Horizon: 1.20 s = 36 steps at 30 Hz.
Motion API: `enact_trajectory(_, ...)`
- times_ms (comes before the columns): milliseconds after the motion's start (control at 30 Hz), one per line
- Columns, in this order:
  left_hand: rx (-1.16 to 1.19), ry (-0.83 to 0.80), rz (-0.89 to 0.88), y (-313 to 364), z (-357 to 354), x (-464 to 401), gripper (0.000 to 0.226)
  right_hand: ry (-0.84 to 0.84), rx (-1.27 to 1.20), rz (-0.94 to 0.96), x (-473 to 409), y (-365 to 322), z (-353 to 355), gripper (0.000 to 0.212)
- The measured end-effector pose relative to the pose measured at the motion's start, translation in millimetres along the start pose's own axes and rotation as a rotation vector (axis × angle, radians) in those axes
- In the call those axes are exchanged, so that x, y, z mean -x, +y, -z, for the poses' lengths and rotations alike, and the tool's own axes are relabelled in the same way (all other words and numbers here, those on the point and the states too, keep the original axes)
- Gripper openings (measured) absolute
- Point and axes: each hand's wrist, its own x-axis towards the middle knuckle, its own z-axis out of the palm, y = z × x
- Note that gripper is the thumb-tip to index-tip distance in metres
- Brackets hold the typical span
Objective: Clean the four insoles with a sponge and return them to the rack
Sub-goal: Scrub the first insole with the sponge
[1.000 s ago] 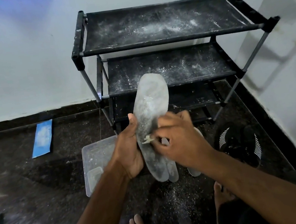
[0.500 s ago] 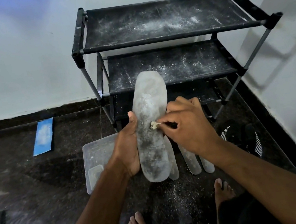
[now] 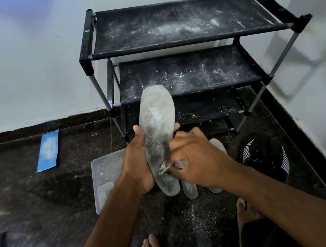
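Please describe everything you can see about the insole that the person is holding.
The held insole is grey and flat, dusted with white powder, most thickly near its middle. It stands almost upright, toe end up, in front of the rack. The left hand grips its left edge; the right hand presses a small pale sponge against its lower part.

The insole [image 3: 159, 132] in the hands looks like matt grey foam, and white powder dusts its surface. The shoe rack [image 3: 181, 23] has shelves of black matt cloth, also powdered white, with smooth grey metal tubes and black plastic joints. The container [image 3: 105, 170] on the floor is clear plastic, slightly cloudy. The floor [image 3: 31, 196] is dark speckled stone, a little glossy.
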Motion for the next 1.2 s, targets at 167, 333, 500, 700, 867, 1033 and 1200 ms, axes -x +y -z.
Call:
enact_trajectory(167, -0.067, 0.038, -0.032, 1, -1, 1, 0.065, 0.189, 0.082, -0.067, -4, 7, 7, 0.015)
enact_trajectory(333, -0.037, 0.055, -0.025, 3, -2, 3, 0.067, -0.021, 0.045, 0.025, -2, 7, 5, 0.015)
enact_trajectory(500, -0.112, 0.055, -0.051, 1, -2, 3, 0.064, 0.158, 0.068, -0.058, -4, 13, 8, 0.016)
enact_trajectory(700, -0.141, 0.034, -0.028, 0, -5, 4, 0.062, 0.045, -0.145, -0.048, -2, 9, 2, 0.011)
enact_trajectory(867, -0.127, -0.041, 0.001, -5, -13, 9, 0.055, 0.308, -0.220, -0.222, -8, 14, 8, 0.011)
enact_trajectory(1033, -0.082, -0.059, 0.005, -6, -11, 7, 0.058, 0.350, -0.097, -0.061, -4, 10, 3, 0.017)
enact_trajectory(1200, -0.093, -0.047, 0.021, -4, -6, 5, 0.061, 0.198, 0.040, -0.047, 1, 3, 3, 0.026)
